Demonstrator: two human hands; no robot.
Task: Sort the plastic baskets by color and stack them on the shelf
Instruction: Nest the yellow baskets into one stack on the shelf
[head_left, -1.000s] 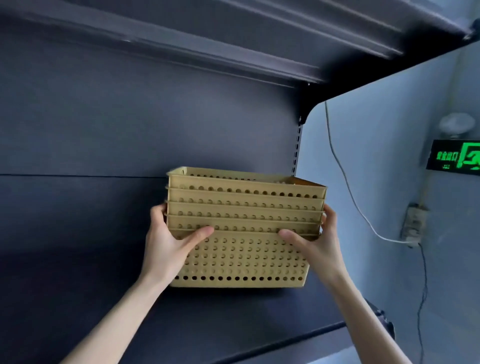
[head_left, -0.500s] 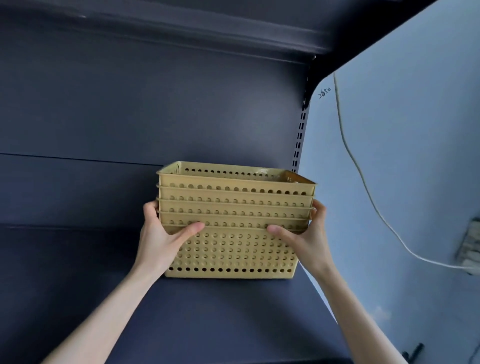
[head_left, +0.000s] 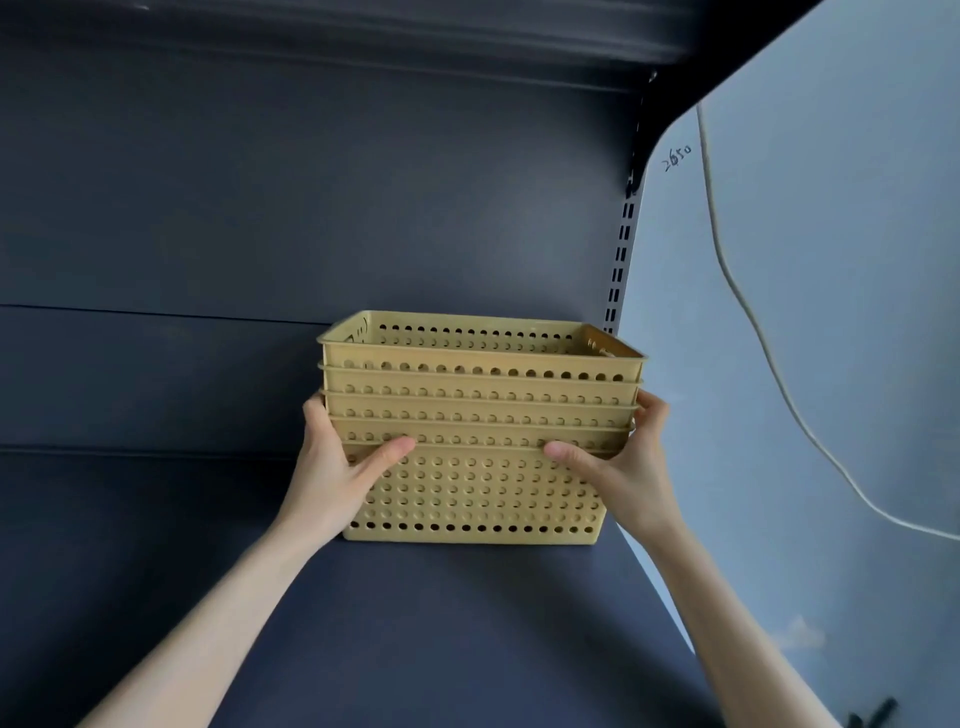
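**Yellow stack in both hands on the shelf**

You grip a nested stack of yellow baskets (head_left: 475, 431) from both ends. Your left hand (head_left: 337, 467) wraps the left end, thumb laid across the front; your right hand (head_left: 623, 467) clasps the right end the same way. The stack sits at the right end of the dark shelf (head_left: 441, 623), close to the back panel (head_left: 260, 208). A pale cable (head_left: 769, 338) runs down the wall (head_left: 831, 260) to the right.
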